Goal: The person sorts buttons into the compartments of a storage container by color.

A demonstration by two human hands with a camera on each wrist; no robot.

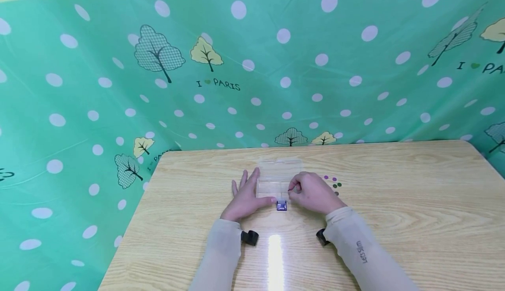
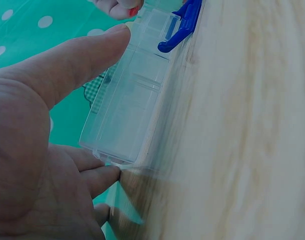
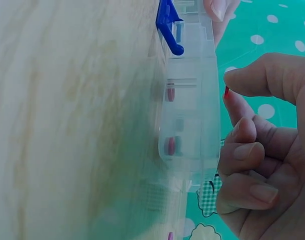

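A clear plastic box [image 1: 269,189] lies on the table, its clear lid [image 1: 280,169] folded back on the far side. On its front is a blue latch [image 1: 281,206]. My left hand [image 1: 245,202] spans the box's left part with extended fingers, the thumb along the front rim. Between thumb and forefinger, my right hand [image 1: 314,193] pinches a small red disc [image 3: 226,92] beside the box's right end. In the right wrist view, reddish discs [image 3: 171,146] show through the box wall.
Several loose discs lie right of the box, among them a purple disc [image 1: 326,177] and a green disc [image 1: 339,185]. The wooden table [image 1: 410,203] ends at a green dotted curtain [image 1: 300,85] behind.
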